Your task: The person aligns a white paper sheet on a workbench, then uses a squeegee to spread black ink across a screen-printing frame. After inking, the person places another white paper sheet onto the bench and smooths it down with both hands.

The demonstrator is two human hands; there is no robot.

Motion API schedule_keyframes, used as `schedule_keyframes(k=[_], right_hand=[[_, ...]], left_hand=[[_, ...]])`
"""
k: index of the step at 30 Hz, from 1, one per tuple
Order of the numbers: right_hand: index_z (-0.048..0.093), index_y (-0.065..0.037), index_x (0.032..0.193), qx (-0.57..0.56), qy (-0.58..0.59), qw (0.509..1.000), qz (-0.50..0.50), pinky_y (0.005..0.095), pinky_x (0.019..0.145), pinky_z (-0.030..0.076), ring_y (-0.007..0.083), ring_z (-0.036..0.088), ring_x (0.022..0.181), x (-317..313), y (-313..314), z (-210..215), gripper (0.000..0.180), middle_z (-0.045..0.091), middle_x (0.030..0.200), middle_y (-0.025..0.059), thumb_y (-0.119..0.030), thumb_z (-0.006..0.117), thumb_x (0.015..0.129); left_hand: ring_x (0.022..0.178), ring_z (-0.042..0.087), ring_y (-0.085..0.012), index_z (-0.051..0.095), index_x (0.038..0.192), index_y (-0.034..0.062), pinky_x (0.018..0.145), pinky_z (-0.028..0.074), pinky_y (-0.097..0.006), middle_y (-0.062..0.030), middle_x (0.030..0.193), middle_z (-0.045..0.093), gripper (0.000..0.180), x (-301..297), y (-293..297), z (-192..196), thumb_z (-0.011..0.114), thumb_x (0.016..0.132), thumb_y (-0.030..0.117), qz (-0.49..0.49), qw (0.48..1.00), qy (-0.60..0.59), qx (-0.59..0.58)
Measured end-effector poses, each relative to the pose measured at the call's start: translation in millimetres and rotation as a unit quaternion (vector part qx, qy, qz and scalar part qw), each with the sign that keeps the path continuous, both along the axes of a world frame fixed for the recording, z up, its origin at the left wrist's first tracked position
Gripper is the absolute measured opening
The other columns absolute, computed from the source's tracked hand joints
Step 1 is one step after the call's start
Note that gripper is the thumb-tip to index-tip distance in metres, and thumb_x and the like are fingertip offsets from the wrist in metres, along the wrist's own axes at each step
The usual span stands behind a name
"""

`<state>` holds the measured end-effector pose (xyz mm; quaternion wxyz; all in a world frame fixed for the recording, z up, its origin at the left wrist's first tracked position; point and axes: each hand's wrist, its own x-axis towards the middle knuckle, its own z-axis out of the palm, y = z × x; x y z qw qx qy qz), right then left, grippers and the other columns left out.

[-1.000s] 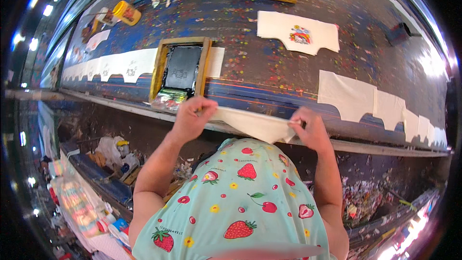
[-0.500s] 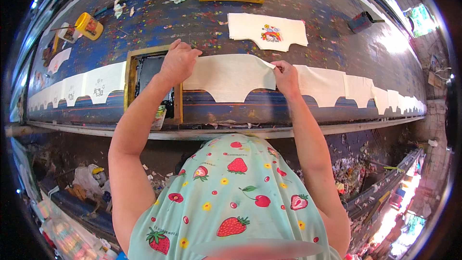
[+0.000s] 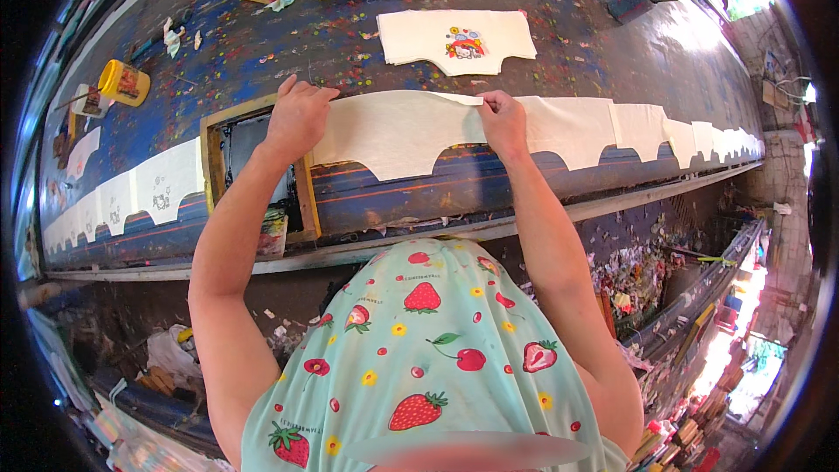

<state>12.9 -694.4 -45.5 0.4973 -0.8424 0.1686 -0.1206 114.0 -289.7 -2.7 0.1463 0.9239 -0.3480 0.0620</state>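
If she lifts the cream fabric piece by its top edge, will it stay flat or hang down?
Probably hang: the cream fabric piece looks thin and lies limp on the paint-spattered table. The right hand pinches a small fold, suggesting floppiness. It seems light; the left hand presses it flat.

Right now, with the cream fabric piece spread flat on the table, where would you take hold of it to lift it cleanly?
Probably by the straight far edge of the cream fabric piece, near its two upper corners, coming from above. It lies flat and limp, so pinching both ends should keep it from folding. The left hand rests on one end; the right hand already pinches that edge with its fingers.
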Motion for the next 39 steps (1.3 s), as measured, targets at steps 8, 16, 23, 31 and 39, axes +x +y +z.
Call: schedule_keyframes(k=[8, 16, 23, 31, 39], right_hand=[[0.082, 0.002, 0.109, -0.031, 0.022, 0.999, -0.013, 0.0364, 0.076, 0.061, 0.0203, 0.079, 0.082, 5.6, -0.7, 3.0, 0.018, 0.084, 0.093, 0.0156, -0.013, 0.077, 0.102], [0.082, 0.001, 0.11, -0.095, -0.04, 0.994, -0.017, 0.0419, 0.079, 0.062, 0.0237, 0.079, 0.081, 7.0, 1.8, 4.9, 0.021, 0.084, 0.095, 0.0165, -0.017, 0.071, 0.106], [0.079, -0.003, 0.121, -0.117, -0.037, 0.98, 0.157, 0.0399, 0.08, 0.064, 0.0257, 0.078, 0.091, -23.7, -110.1, 30.3, 0.019, 0.08, 0.111, 0.0105, -0.013, 0.071, 0.107], [0.072, -0.017, 0.146, -0.468, 0.14, 0.862, 0.134, 0.0565, 0.128, 0.041, 0.0457, 0.053, 0.151, -34.3, -327.1, 43.8, 0.052, 0.065, 0.157, 0.0214, -0.023, 0.084, 0.096], [0.073, -0.006, 0.102, -0.413, 0.041, 0.865, 0.282, 0.053, 0.098, 0.056, 0.0391, 0.071, 0.112, -19.9, -335.8, 64.3, 0.016, 0.075, 0.107, 0.0125, -0.018, 0.083, 0.096]], left_hand=[[0.15, 0.055, -0.0407, 0.069, 0.148, 0.0109, 0.132, 0.037, -0.059, -0.0165, 0.16, 0.061, 0.056, -41.3, -37.9, -5.1, 0.068, 0.092, 0.003, -0.099, 0.992, -0.068, 0.046], [0.165, 0.036, -0.0449, 0.054, 0.164, 0.0097, 0.135, 0.031, -0.061, -0.0163, 0.177, 0.044, 0.062, -85.0, -150.3, -20.3, 0.068, 0.109, 0.034, -0.075, 0.997, 0.015, 0.001], [0.172, 0.021, -0.0488, 0.043, 0.173, 0.0014, 0.138, 0.015, -0.068, -0.025, 0.185, 0.028, 0.099, -101.3, -251.1, -31.4, 0.064, 0.105, 0.07, -0.042, 0.999, 0.008, 0.013], [0.172, 0.023, -0.0478, 0.043, 0.175, 0.0065, 0.137, 0.015, -0.071, -0.0225, 0.185, 0.03, 0.098, -109.6, -306.1, -40.1, 0.056, 0.106, 0.075, 0.046, 0.999, 0.011, 0.002], [0.169, 0.029, -0.0478, 0.045, 0.173, 0.0074, 0.137, 0.02, -0.068, -0.02, 0.182, 0.036, 0.082, -127.8, -374.9, -15.8, 0.064, 0.108, 0.054, 0.202, 0.971, 0.12, -0.05]])
